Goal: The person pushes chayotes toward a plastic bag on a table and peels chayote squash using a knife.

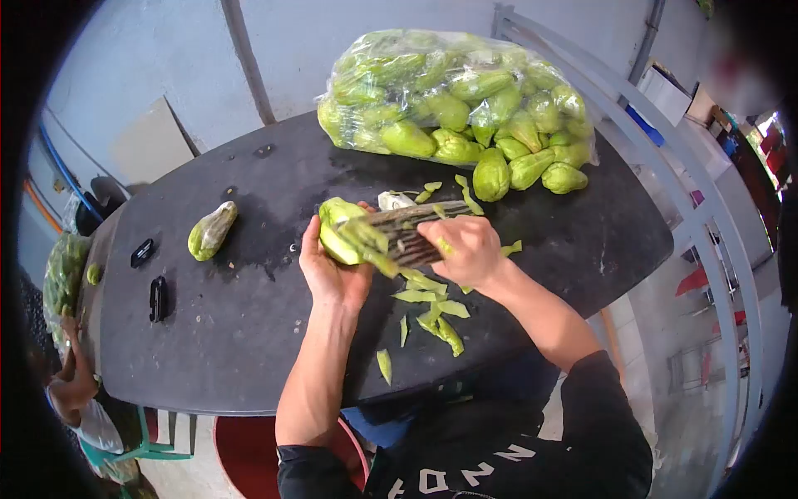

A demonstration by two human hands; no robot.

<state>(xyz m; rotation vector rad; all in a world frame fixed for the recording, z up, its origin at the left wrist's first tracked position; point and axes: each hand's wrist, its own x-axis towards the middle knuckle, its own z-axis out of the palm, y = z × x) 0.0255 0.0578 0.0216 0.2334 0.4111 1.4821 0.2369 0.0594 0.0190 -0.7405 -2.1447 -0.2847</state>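
Observation:
My left hand (326,274) is wrapped round a pale green chayote (337,226), partly peeled, above the middle of the dark table. In my right hand (467,251) is a broad-bladed knife (407,236), smeared by motion, with its blade against the chayote's right side. A strip of green peel hangs blurred by the blade. Below both hands lie several peel pieces (426,306) on the tabletop. Behind the knife sits a small whitish object (395,200) that I cannot make out.
A clear plastic bag (449,87) full of chayotes lies at the table's (224,349) back, some spilling out. One chayote (213,230) and two black objects (158,298) lie left. A red tub (258,453) stands below; another person (79,387) sits far left. Metal railing (721,274) runs right.

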